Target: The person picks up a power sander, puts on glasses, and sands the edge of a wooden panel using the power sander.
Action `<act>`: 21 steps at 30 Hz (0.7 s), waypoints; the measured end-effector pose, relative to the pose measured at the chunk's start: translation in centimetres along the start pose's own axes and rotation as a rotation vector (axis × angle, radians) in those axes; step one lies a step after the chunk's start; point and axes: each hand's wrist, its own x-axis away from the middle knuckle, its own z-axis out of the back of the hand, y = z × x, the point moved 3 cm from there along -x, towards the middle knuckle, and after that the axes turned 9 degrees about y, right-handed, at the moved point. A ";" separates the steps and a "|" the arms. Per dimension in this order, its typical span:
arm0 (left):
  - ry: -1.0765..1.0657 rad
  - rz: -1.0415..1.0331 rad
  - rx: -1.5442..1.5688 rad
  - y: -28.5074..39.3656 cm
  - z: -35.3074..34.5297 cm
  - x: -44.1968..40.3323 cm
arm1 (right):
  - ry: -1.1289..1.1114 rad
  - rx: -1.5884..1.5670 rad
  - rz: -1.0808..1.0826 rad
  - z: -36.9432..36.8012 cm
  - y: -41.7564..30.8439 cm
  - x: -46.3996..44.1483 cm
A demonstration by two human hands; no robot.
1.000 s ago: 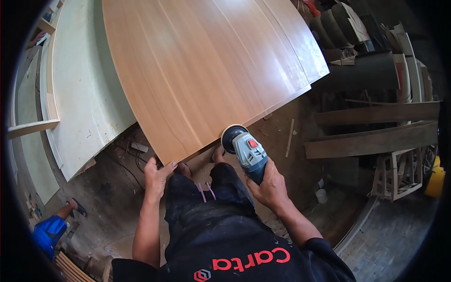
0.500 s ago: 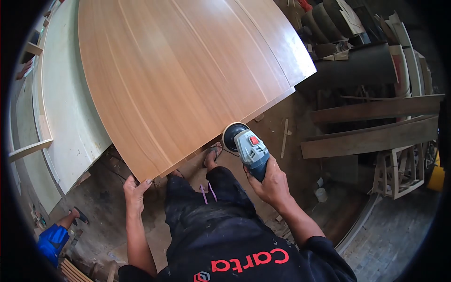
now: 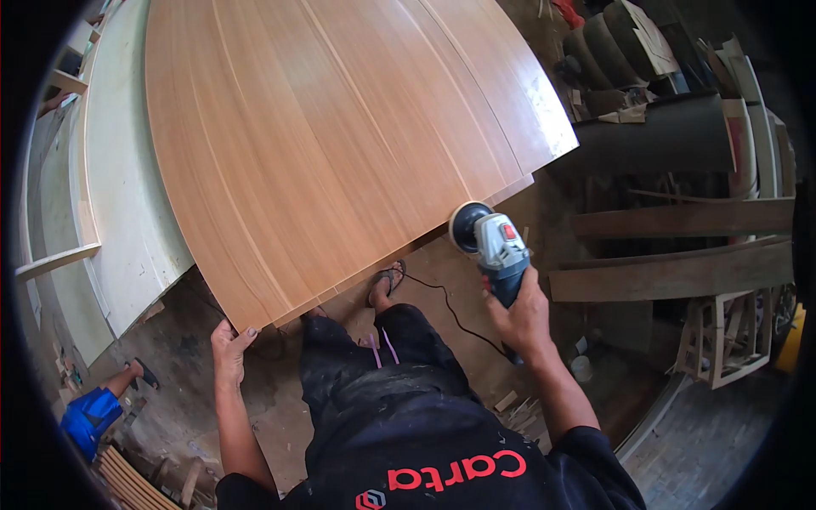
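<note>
The right hand is gripping the power sander, which is moving along the near edge of the wood panel, shifting the work away from the corner. The left hand is pinching that corner.

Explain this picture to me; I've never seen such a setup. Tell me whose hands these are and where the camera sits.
No robot here: these are a person's bare hands, seen by a camera worn on their head, looking forward and down. The broad surface is a brown wood-grain panel, with a pale panel to its left. The left hand grips the brown panel's near corner. The right hand holds a corded power tool, its round disc at the near edge.
</note>
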 end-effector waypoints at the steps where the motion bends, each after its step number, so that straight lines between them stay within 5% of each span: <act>1: -0.009 -0.004 0.000 0.0 -0.1 -0.1 | 0.007 0.005 -0.006 0.3 0.4 -0.4; 11: 0.008 0.030 0.019 1.7 -0.5 0.2 | -0.082 0.051 0.176 -4.2 -4.1 3.4; 16: -0.152 -0.055 -0.075 0.7 1.1 -1.1 | -0.148 0.083 0.263 -7.7 -8.8 8.5; 21: -0.266 0.146 0.220 -1.0 2.4 -2.9 | -0.197 0.091 0.396 -11.3 -13.9 12.6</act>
